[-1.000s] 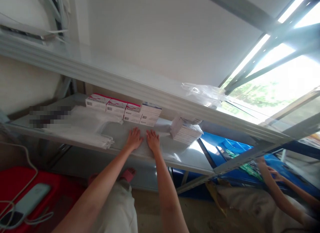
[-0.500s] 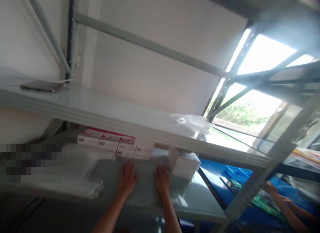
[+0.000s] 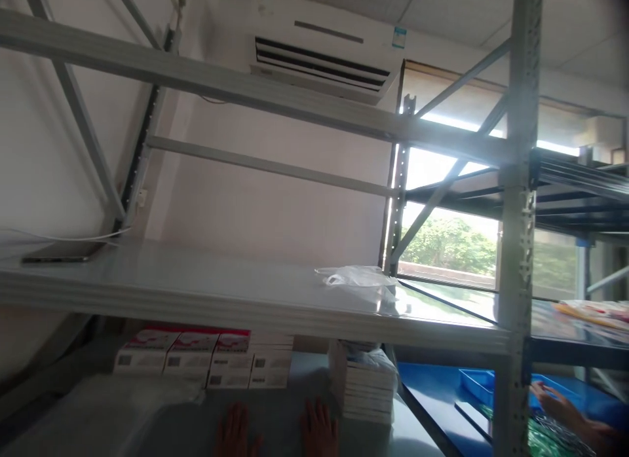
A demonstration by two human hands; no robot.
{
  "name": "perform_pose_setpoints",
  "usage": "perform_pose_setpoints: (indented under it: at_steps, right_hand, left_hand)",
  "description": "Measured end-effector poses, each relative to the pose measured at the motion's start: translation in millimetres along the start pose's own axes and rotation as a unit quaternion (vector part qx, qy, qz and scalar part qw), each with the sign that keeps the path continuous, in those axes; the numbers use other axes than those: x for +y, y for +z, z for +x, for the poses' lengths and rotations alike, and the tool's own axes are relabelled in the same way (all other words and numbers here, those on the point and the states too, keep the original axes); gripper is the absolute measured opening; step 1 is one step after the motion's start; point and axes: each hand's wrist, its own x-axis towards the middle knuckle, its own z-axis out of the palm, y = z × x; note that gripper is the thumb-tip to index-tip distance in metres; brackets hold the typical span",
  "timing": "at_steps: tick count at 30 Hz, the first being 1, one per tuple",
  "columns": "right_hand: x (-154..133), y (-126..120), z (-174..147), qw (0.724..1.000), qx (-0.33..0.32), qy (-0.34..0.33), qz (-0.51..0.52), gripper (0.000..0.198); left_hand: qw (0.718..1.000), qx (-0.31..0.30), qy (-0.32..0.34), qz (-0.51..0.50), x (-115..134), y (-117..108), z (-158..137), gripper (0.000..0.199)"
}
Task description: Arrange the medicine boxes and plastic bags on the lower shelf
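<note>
My left hand (image 3: 236,434) and my right hand (image 3: 319,431) lie flat, fingers spread, on the grey lower shelf (image 3: 275,404) at the bottom edge of the view; only the fingers show. Neither hand holds anything. Just beyond them stands a row of red-and-white boxes (image 3: 204,359). A stack of white boxes (image 3: 363,385) sits to the right of my right hand. Clear plastic bags (image 3: 122,408) lie to the left of my left hand.
A grey upper shelf (image 3: 196,287) carries a crumpled clear bag (image 3: 361,278) and a dark phone with a cable (image 3: 61,251). A rack post (image 3: 514,247) stands at right. Another person's hand (image 3: 565,408) reaches over blue trays (image 3: 476,382) at lower right. An air conditioner (image 3: 324,48) hangs above.
The view has tilted upward, so my arms have dropped out of the frame and only fingers show. My hands have spread apart on the lower shelf.
</note>
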Motion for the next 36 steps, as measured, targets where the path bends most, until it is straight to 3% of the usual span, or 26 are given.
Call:
perform_pose_setpoints:
  at_steps: [9,15,22,25,27,29,31,34,36]
  right_hand:
    - [-0.5,-11.3,-3.0,0.999,-0.014,-0.001,0.040,0.045]
    - [0.7,-20.8,-7.1,0.997,-0.040,-0.014,0.060,0.046]
    - [0.4,-20.4,-9.1,0.997,-0.044,-0.018,0.053,0.047]
    - [0.2,-20.7,-8.3,0.997,-0.057,-0.023,0.046,0.047]
    - [-1.2,-25.3,-8.4,0.997,-0.063,-0.021,0.044,0.048]
    - [-4.2,-34.6,-8.5,0.997,-0.061,-0.014,0.044,0.048]
    - [-8.8,-47.3,-7.6,0.998,-0.044,0.000,0.044,0.047]
    - [-19.6,-65.5,-2.3,0.997,0.002,-0.064,0.043,0.044]
    - [-30.0,-72.6,3.6,0.991,-0.015,-0.123,0.041,0.039]
  left_hand:
    - [0.995,0.066,-0.013,-0.072,-10.7,6.0,-2.5,0.058]
    - [0.999,0.043,-0.016,0.001,-6.7,-2.0,-4.7,0.053]
    - [0.999,0.038,-0.009,-0.015,-9.1,0.7,-6.0,0.050]
    - [0.993,0.091,-0.016,-0.078,-5.6,-3.9,-5.4,0.050]
    - [0.973,0.176,-0.017,-0.148,-0.8,-16.5,-9.5,0.052]
    - [0.933,0.281,-0.018,-0.224,4.9,-34.9,-22.0,0.051]
    - [0.885,0.374,-0.068,-0.268,11.4,-54.2,-45.5,0.049]
    - [0.869,0.385,-0.070,-0.302,25.7,-75.9,-96.7,0.039]
    - [0.877,0.338,-0.034,-0.339,39.2,-83.4,-130.3,0.033]
